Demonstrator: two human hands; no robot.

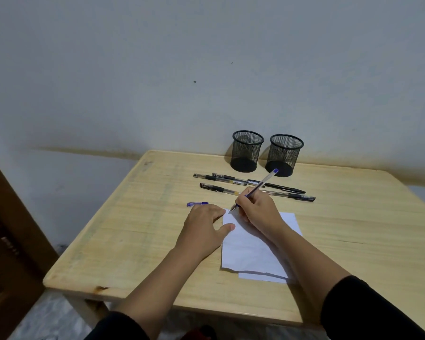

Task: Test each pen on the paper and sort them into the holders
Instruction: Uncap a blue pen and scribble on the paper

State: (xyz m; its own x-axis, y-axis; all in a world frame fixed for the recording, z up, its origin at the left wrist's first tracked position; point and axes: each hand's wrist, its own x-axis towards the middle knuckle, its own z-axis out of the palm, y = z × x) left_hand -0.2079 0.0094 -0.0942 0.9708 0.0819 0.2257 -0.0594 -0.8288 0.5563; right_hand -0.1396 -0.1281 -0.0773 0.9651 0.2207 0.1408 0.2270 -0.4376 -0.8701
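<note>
Blue pen (255, 189) pinched in right hand (258, 209) grip, tip on paper (253, 251) corner. Left hand (203, 223) flat beside grip, steadying paper. Blue cap (197, 204) left; spare pens (255, 186), mesh holders (266, 153) beyond.

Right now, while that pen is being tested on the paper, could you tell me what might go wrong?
1. The blue pen writes at the paper's very corner, so a stroke may mark the table.
2. The loose cap lies beside the left hand and could be knocked away.
3. The right hand sits close to the black pens and may scatter them.
</note>
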